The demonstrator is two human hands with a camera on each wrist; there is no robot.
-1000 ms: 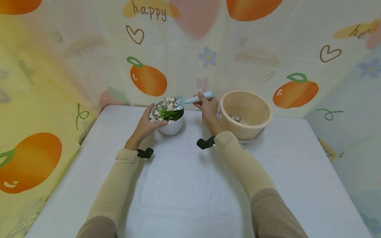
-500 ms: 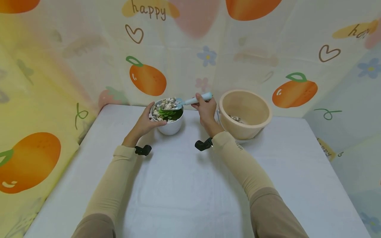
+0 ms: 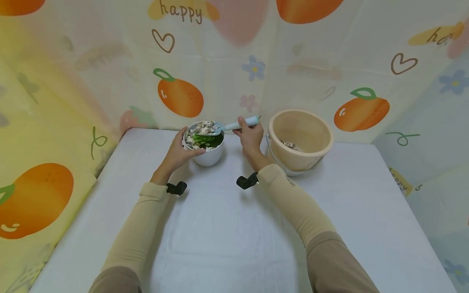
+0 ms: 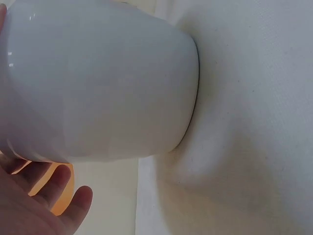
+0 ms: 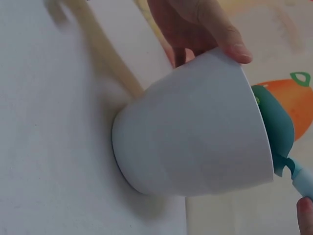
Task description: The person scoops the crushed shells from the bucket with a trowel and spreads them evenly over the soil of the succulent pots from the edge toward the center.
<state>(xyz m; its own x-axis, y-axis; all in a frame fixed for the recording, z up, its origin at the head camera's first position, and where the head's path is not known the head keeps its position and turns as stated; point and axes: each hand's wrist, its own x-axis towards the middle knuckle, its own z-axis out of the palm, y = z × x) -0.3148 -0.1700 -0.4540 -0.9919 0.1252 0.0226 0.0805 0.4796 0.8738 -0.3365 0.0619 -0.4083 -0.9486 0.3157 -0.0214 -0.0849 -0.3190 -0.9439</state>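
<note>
My left hand [image 3: 177, 152] grips the rim of a white flowerpot [image 3: 209, 158], which stands upright at the back of the table; its thumb lies along the near side. In the pot a green succulent [image 3: 205, 141] grows among pale pebbles [image 3: 189, 140]. My right hand [image 3: 250, 140] pinches the handle of a light blue trowel [image 3: 234, 126]. Its blade [image 5: 279, 122] lies over the pot's mouth, above the plant, and bears a heap of mixed stones [image 3: 207, 127]. The right wrist view shows the blade's underside close over the rim.
To the right of my right hand stands a beige bucket [image 3: 300, 160] with a thin bail handle and some stones [image 3: 289, 145] at its bottom. A white cloth covers the table [image 3: 227, 236]. Behind it hangs a fruit-printed curtain [image 3: 220, 81].
My right hand has moved slightly left and down, and the trowel's blade with its stones sits lower over the pot. My left hand keeps its hold on the rim.
</note>
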